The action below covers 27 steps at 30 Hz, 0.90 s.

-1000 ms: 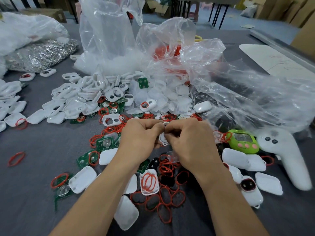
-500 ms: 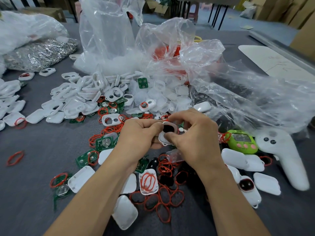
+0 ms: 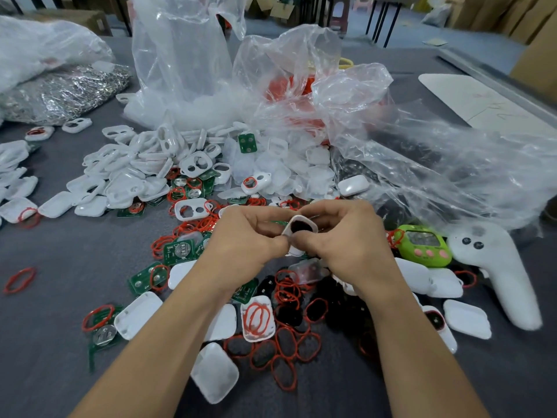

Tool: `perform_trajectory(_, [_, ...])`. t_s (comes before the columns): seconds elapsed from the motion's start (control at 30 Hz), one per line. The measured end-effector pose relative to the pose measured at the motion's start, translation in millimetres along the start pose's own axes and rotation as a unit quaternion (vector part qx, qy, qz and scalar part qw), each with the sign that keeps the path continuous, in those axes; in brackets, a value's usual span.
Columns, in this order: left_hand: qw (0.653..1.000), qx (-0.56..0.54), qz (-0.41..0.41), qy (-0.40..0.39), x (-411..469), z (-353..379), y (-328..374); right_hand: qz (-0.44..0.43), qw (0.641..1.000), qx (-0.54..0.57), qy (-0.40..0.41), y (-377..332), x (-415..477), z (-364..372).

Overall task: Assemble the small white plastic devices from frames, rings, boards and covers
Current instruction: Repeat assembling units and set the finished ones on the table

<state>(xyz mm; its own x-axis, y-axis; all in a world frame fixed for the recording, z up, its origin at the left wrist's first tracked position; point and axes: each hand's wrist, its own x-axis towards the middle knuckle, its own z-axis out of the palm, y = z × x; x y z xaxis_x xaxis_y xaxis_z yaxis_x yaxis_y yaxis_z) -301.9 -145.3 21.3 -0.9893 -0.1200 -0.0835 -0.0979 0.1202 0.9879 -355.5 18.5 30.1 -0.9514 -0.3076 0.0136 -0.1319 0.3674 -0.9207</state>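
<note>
Broadly, a grey table [image 3: 60,297] fills the view, and crumpled clear plastic bags [image 3: 422,164] take up its far middle and right side. At the far left lies a silvery pile [image 3: 60,92] of small metal parts. In front of the bags a heap of white frames [image 3: 141,173] spreads to the left, each frame with two openings. A white handle-shaped object [image 3: 506,276] lies on the right, and just to its left is a green gadget [image 3: 422,244] with pink buttons.

The two forearms reach in from the near edge and the hands meet over the middle of the table. The left hand [image 3: 241,245] and the right hand [image 3: 349,242] are close together, thumbs almost touching, and both pinch the small white device [image 3: 301,229] between thumbs and curled fingers. It is held above the table, tilted toward the camera, with a dark opening showing in its face.

White covers [image 3: 214,372] lie scattered under and beside the arms; one of them [image 3: 257,321] holds a few red rings. Green boards [image 3: 177,251] lie to the left of the left hand. Loose red rings [image 3: 289,342] are strewn between the forearms, and one ring [image 3: 19,279] lies alone far left.
</note>
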Motion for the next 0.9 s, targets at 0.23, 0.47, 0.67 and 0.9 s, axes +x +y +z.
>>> perform_trajectory(0.23, [0.998, -0.005, -0.032, 0.061, 0.5, -0.8, 1.8, 0.052, 0.99, 0.119, -0.051, 1.3, 4.3, 6.1])
perform_trajectory(0.47, [0.992, -0.011, -0.06, 0.11, 1.6, 3.5, 3.0, 0.053, 0.989, 0.135, -0.027, -2.7, 2.9, 6.6])
perform_trajectory(0.67, [0.99, -0.009, -0.053, 0.127, 1.5, 6.7, 2.8, 0.043, 0.991, 0.13, -0.005, -2.9, 2.7, 8.9])
perform_trajectory(0.9, [0.99, -0.078, -0.091, 0.072, 1.5, 3.5, 3.4, 0.05, 0.991, 0.126, 0.008, -0.3, 4.5, 6.1])
